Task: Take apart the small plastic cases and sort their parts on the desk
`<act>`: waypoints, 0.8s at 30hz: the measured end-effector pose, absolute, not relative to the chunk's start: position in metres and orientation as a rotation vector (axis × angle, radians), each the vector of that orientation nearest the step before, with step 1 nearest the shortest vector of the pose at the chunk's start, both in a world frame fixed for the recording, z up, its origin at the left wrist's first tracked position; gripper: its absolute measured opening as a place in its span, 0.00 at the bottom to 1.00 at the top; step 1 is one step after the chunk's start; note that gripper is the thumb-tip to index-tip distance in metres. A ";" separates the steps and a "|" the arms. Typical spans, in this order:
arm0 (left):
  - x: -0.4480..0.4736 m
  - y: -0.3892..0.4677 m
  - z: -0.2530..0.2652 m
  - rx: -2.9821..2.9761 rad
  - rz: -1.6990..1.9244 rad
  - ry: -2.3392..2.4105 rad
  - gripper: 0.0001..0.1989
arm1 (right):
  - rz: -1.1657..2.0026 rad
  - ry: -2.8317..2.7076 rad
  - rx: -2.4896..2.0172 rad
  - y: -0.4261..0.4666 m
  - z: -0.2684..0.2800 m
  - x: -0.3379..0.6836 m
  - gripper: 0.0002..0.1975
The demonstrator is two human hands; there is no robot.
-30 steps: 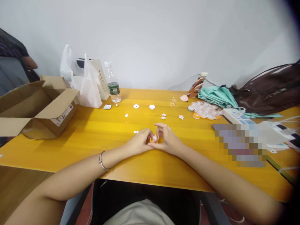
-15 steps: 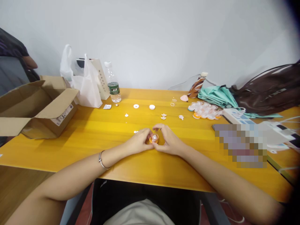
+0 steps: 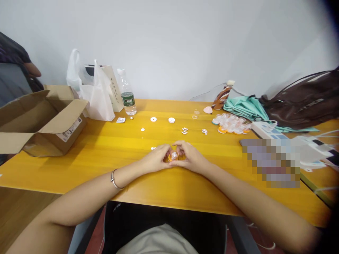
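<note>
Low over the yellow table (image 3: pixel 132 187), my two hands meet around a small round piece with an orange rim, clear plastic and a whitish part in its middle (image 3: pixel 173 155). My left hand (image 3: pixel 158 158) grips its left side between thumb and fingers. From the right, my right hand (image 3: pixel 191 158) curls about it, index finger and thumb against its edge. Just beyond my left hand a small white part (image 3: pixel 153 148) is partly hidden. Farther off lie two white discs (image 3: pixel 171 120), lacy white pieces (image 3: pixel 184 130) and clear rings (image 3: pixel 195 115).
At the left stands an open cardboard box (image 3: pixel 63 116), with a white plastic bag (image 3: pixel 97 102) and a water bottle (image 3: pixel 129 97) behind. To the right are several orange-rimmed clear pieces (image 3: pixel 233 123), a brown drink bottle (image 3: pixel 224 95), a teal cloth-like bundle (image 3: pixel 246 107) and a blurred-out flat object (image 3: pixel 270 162).
My right fingers have closed in on the round piece, the index finger shifting from above it to its right side. My left hand stays nearly still; the view shifts slightly.
</note>
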State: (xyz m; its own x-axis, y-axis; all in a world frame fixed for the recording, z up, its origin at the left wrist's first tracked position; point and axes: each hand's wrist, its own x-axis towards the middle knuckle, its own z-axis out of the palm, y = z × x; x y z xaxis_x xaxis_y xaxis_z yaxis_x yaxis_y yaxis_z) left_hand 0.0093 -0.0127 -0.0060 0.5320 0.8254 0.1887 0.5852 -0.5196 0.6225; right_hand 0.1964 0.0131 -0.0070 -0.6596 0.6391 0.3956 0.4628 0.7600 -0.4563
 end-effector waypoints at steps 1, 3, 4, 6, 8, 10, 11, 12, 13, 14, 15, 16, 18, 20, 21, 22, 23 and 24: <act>0.009 -0.013 -0.006 2.283 0.653 1.150 0.14 | 0.444 -2.413 -0.825 0.013 -0.007 0.196 0.24; 0.009 -0.012 -0.007 2.291 0.659 1.165 0.14 | 0.461 -2.427 -0.753 0.012 -0.007 0.196 0.19; 0.009 -0.012 -0.007 2.293 0.658 1.168 0.13 | 0.456 -2.427 -0.698 0.012 -0.006 0.195 0.17; 0.009 -0.012 -0.007 2.284 0.654 1.153 0.13 | 0.429 -2.406 -0.617 0.011 -0.005 0.195 0.19; 0.009 -0.012 -0.007 2.266 0.647 1.135 0.13 | 0.408 -2.380 -0.640 0.011 -0.006 0.195 0.23; 0.009 -0.012 -0.007 2.261 0.652 1.141 0.13 | 0.417 -2.382 -0.718 0.012 -0.008 0.195 0.24; 0.009 -0.012 -0.007 2.267 0.661 1.157 0.13 | 0.429 -2.399 -0.737 0.012 -0.009 0.195 0.22; 0.010 -0.012 -0.007 2.274 0.672 1.172 0.13 | 0.439 -2.421 -0.733 0.012 -0.009 0.195 0.19; 0.010 -0.012 -0.007 2.279 0.682 1.182 0.12 | 0.442 -2.434 -0.711 0.012 -0.009 0.195 0.16; 0.011 -0.012 -0.007 2.280 0.682 1.181 0.12 | 0.435 -2.435 -0.686 0.012 -0.008 0.195 0.14; 0.011 -0.012 -0.007 2.278 0.677 1.175 0.12 | 0.418 -2.425 -0.672 0.011 -0.007 0.194 0.15; 0.011 -0.012 -0.007 2.274 0.669 1.171 0.12 | 0.399 -2.416 -0.675 0.011 -0.006 0.194 0.15; 0.011 -0.012 -0.007 2.271 0.659 1.171 0.13 | 0.360 -2.413 -0.725 0.010 -0.005 0.193 0.17; 0.012 -0.012 -0.007 2.278 0.661 1.183 0.13 | 0.326 -2.460 -0.764 0.010 -0.004 0.192 0.14; 0.012 -0.012 -0.007 2.282 0.663 1.190 0.12 | 0.304 -2.496 -0.758 0.010 -0.004 0.191 0.12; 0.012 -0.012 -0.007 2.286 0.665 1.194 0.12 | 0.276 -2.529 -0.736 0.010 -0.004 0.191 0.11; 0.013 -0.012 -0.007 2.288 0.668 1.200 0.12 | 0.249 -2.555 -0.702 0.010 -0.003 0.191 0.11; 0.013 -0.011 -0.007 2.287 0.672 1.204 0.12 | 0.233 -2.565 -0.663 0.009 -0.003 0.190 0.11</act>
